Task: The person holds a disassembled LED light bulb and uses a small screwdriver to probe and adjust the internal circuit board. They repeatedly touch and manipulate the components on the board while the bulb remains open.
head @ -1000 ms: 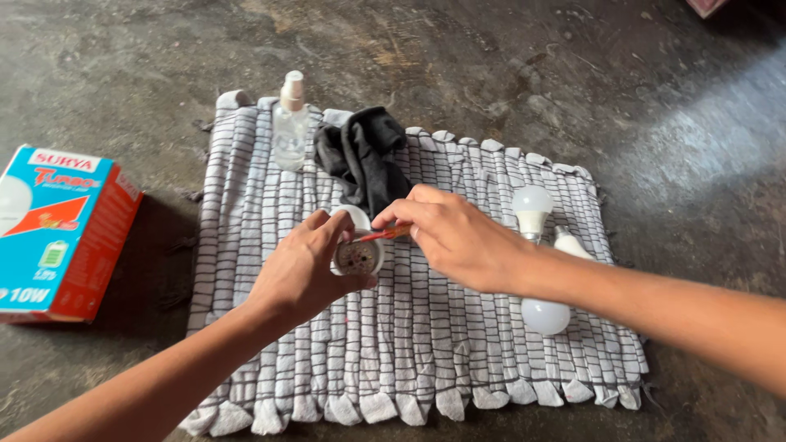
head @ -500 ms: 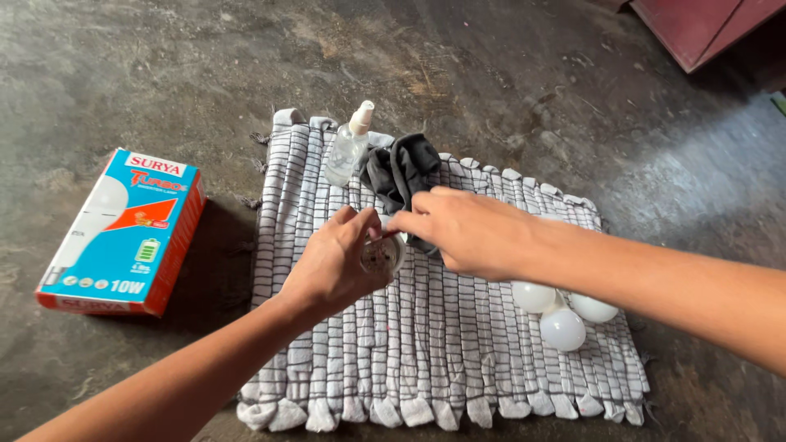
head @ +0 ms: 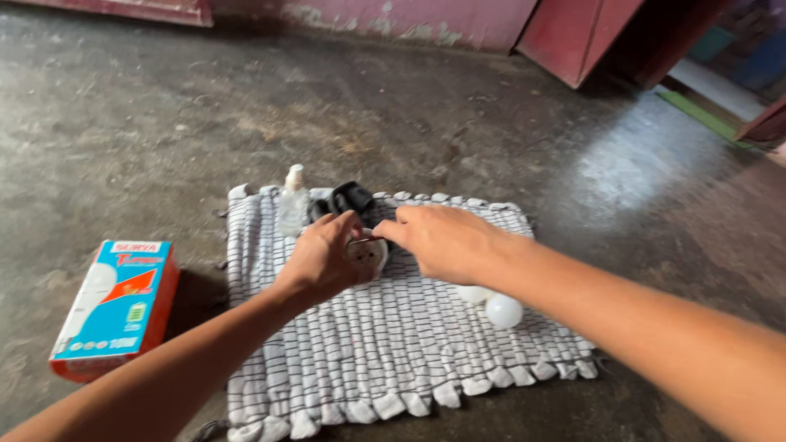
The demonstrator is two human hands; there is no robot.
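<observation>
Bulb base: small round whitish part [head: 366, 254], held over the far half of the woven mat, between both hands.
Left hand: [head: 323, 260] fingers curled around the bulb base, gripping it from the left.
Right hand: [head: 446, 243] fingertips pinched at the top edge of the bulb base; what they pinch is too small to tell.
Mat: grey-and-white checked cloth [head: 385, 352] on the concrete floor.
Black cloth: [head: 352, 200] bunched just behind the hands.
Spray bottle: clear, upright [head: 291, 202], beside the black cloth.
White bulbs: [head: 501, 310] on the mat under the right forearm.
Box: blue and orange carton [head: 116, 304], left of the mat.
</observation>
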